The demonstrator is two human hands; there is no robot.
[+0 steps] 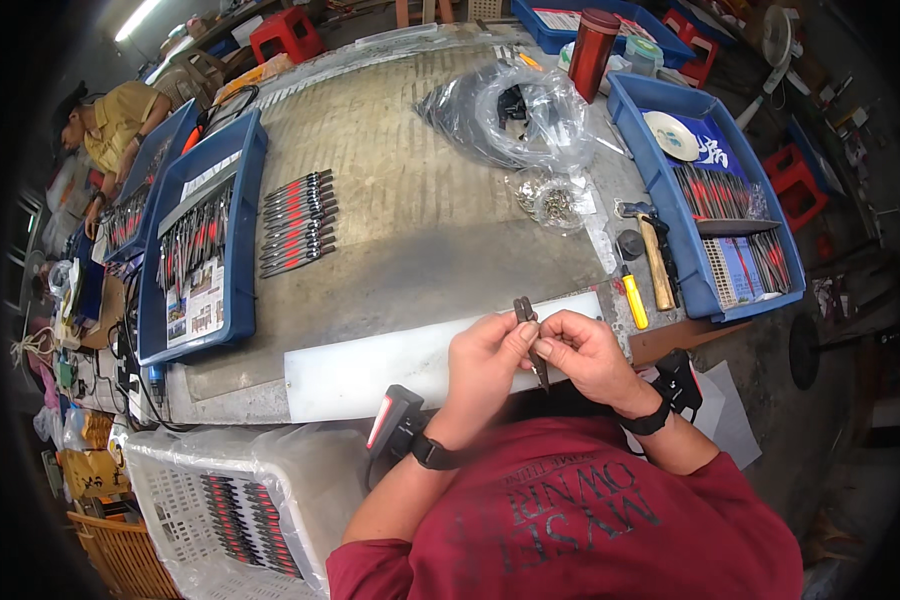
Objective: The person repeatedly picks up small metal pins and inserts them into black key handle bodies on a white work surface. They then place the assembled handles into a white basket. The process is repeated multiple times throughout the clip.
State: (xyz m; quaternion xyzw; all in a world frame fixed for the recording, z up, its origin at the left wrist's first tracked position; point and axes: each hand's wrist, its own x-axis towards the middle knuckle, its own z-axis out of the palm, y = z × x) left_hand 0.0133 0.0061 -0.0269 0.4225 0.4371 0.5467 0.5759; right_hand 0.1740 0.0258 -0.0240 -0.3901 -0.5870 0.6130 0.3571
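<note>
Both hands meet over the near edge of the table, above a long white board (370,365). Between them is a dark, narrow piece (523,309), pointed toward me at its lower end; its exact kind is too small to make out. My left hand (482,362) pinches it from the left with thumb and fingers. From the other side my right hand (595,360) is closed on the same piece, its thumb near the middle. The fingers cover much of the piece.
A row of black-and-red tools (300,220) lies left of centre. Blue trays (242,290) flank the table. At right are a hammer (657,262) and a yellow-handled screwdriver (634,300). Plastic bags (530,120) lie farther back. A white crate (315,480) stands lower left; another person (120,120) sits far left.
</note>
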